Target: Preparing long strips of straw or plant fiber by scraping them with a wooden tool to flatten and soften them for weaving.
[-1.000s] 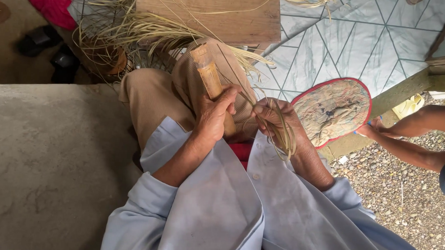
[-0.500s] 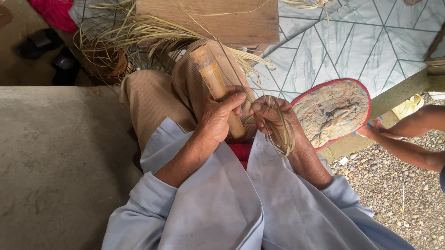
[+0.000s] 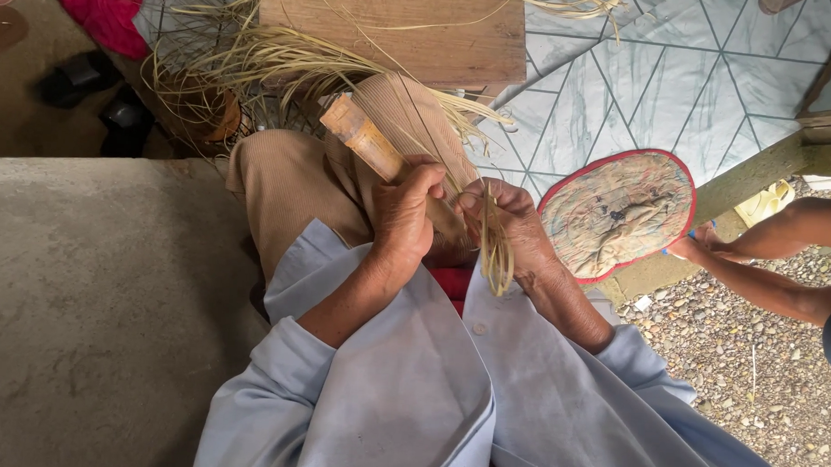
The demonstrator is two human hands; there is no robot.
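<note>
I had my left hand (image 3: 407, 210) in a tight grip round the tan bamboo tube (image 3: 368, 147) over my lap. My right hand (image 3: 512, 223) pinched a bundle of dry, pale straw fibres (image 3: 496, 250), fingertips hidden. A red-rimmed oval woven fan (image 3: 619, 213) lay close on the right, crowding me there.

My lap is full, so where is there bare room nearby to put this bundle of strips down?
Free: the grey concrete slab beside your left hand, and the patterned floor between the wooden bench and the round fan. Crowded: the loose straw heap ahead, and another person's arms by the fan.
</note>
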